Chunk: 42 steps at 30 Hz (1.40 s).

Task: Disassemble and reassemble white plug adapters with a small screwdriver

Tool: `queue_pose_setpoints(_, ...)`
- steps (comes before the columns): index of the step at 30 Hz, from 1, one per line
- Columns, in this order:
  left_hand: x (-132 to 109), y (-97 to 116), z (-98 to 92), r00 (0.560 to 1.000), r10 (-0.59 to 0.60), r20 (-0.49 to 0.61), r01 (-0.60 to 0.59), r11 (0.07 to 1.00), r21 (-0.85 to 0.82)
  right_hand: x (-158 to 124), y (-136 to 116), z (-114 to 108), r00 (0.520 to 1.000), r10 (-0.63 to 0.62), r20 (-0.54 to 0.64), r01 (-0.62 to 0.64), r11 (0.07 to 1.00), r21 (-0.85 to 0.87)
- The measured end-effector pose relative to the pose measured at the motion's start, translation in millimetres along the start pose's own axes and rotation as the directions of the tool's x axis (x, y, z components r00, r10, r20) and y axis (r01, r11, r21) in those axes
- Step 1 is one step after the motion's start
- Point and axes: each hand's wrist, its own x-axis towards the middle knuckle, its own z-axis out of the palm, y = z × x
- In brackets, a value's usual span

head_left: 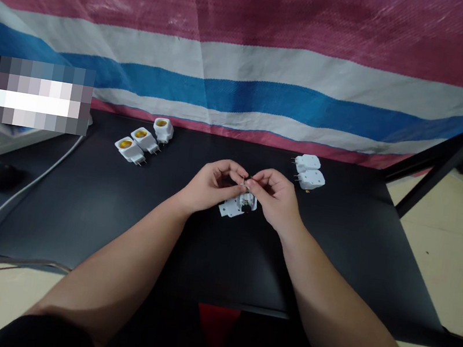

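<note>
The left hand (207, 186) is curled nearly closed, thumb and forefinger pinching the upper end of a small white housing (252, 201); the right hand (279, 200) meets it there in a similar pinch. The fingertips hide exactly which part each grips. The white housing sits between the hands near the middle of the tabletop (346, 250), a dark rounded piece (246, 207) in its open face and a flat white plate (229, 208) with small holes just beside it. With so little surface pinched, a slip could tip the dark rounded piece loose, and uneven pressure could bend any thin metal there. A dropped fragment might skid on the smooth black surface. Farther out, right, lie two blocky white pieces (311, 179) with slim prongs, a tiny gold-coloured bit (308, 191) beside them; left, three angular, glossy white sockets (147, 141) show round gold wells. Behind hangs a creased, woven-looking striped sheet (243, 96).
</note>
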Motion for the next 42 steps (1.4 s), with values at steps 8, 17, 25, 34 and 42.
queue_pose_setpoints(8,0,0,1.2,0.995,0.001,0.097,-0.006,0.999,0.052,-1,-3,1,1.000,0.007,0.021,-0.006,0.998,-0.064)
queue_pose_setpoints(17,6,-9,-2.1,0.989,-0.064,-0.135,0.051,0.994,-0.099,3,2,-8,1.000,0.010,0.006,-0.010,1.000,-0.024)
queue_pose_setpoints(25,6,-5,-3.3,0.966,-0.121,-0.227,0.080,0.980,-0.182,3,-1,-11,0.999,0.025,0.033,-0.023,0.998,-0.058)
queue_pose_setpoints(34,6,-7,-7.0,0.977,-0.124,-0.176,0.095,0.981,-0.167,5,2,-16,0.998,-0.062,-0.028,0.061,0.998,-0.036)
queue_pose_setpoints(42,4,-6,-9.4,0.989,-0.133,-0.060,0.128,0.988,-0.085,3,0,-15,0.988,-0.150,-0.035,0.149,0.988,-0.032)
